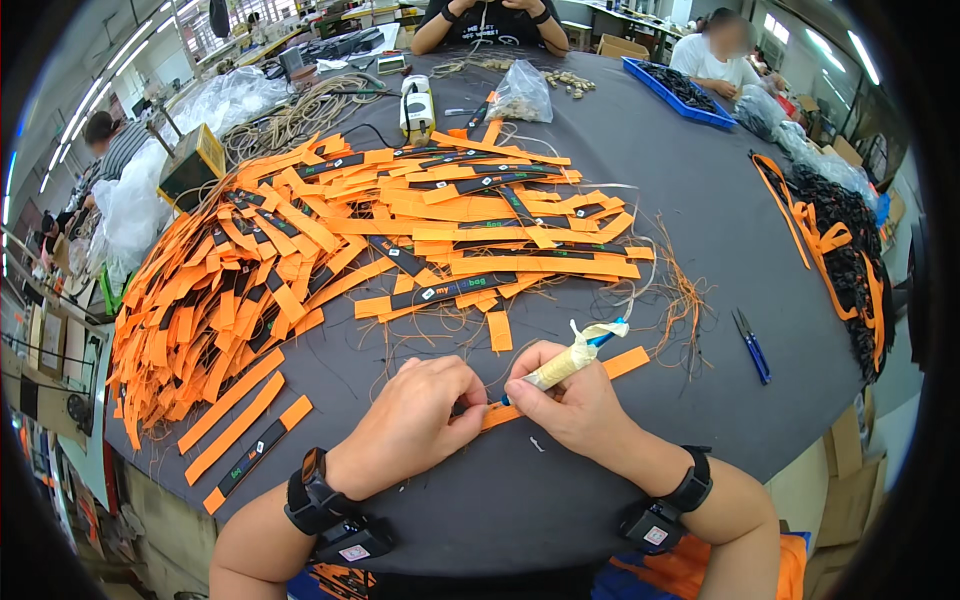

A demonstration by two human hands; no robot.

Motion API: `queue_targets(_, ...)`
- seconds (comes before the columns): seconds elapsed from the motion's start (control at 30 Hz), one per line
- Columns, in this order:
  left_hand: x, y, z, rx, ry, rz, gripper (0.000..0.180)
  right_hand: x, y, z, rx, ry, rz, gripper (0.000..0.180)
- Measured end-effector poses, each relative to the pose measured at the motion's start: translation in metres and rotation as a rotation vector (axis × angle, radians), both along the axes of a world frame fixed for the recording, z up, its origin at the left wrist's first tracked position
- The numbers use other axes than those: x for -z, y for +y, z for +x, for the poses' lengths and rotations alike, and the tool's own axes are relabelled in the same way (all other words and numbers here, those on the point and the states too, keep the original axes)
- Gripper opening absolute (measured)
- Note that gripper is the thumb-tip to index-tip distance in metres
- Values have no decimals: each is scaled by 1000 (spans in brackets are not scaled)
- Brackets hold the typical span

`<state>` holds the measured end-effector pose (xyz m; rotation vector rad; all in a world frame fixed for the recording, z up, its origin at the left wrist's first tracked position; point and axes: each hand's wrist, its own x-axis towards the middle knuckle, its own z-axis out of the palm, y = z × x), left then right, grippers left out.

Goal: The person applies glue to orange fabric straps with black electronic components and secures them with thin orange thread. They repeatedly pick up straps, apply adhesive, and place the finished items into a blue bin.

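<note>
Pinching one end of an orange strap (560, 385) flat to the grey tabletop (640, 260), the left hand (415, 420) has its fingers closed on the strap near centre-bottom of view. Right hand (560, 400) sits just beside it, touching the same strap, fingers closed round a small tool (570, 358) w/ a tape-wrapped handle & blue end, held like a pen, tip down at the strap between the two hands. Strap runs from under the left fingers up-right past the right hand; its far end lies bare on the tabletop. Both wrists carry black bands w/ small boxes.

Behind the hands, a big heap of orange straps (330, 250), many w/ black labels, spreads across the middle & left of the tabletop; a few lie singly near the left forearm. Loose thin threads (680, 290) lie right of the heap. Blue-handled snips (750, 345) lie to the right, apart from the right hand. Further right, near the edge, a pile of black pieces w/ orange straps (840, 250).

Far side: clear bag (520, 95), white-and-yellow device (417, 105), blue tray (680, 90). Another person's forearms (490, 25) rest on the far edge; one more person in white sits top right.
</note>
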<state>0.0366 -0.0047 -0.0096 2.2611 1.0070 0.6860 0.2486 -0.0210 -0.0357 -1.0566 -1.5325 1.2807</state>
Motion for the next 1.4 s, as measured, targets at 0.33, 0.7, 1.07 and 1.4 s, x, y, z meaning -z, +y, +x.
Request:
queue_targets(0.33, -5, 17, -34, -462, 300, 486, 26, -13, 0, 8, 124, 272, -176, 13)
queue_targets(0.7, -13, -11, 47, 14, 396, 345, 28, -42, 21, 54, 365, 599, 80, 15)
queue_targets(1.07, -27, -35, 47, -90, 532, 722, 7, -49, 25, 59, 547, 653, 117, 21)
queue_targets(1.4, -56, -107, -169, -783, 290, 278, 15, -61, 19, 54, 573, 635, 102, 26)
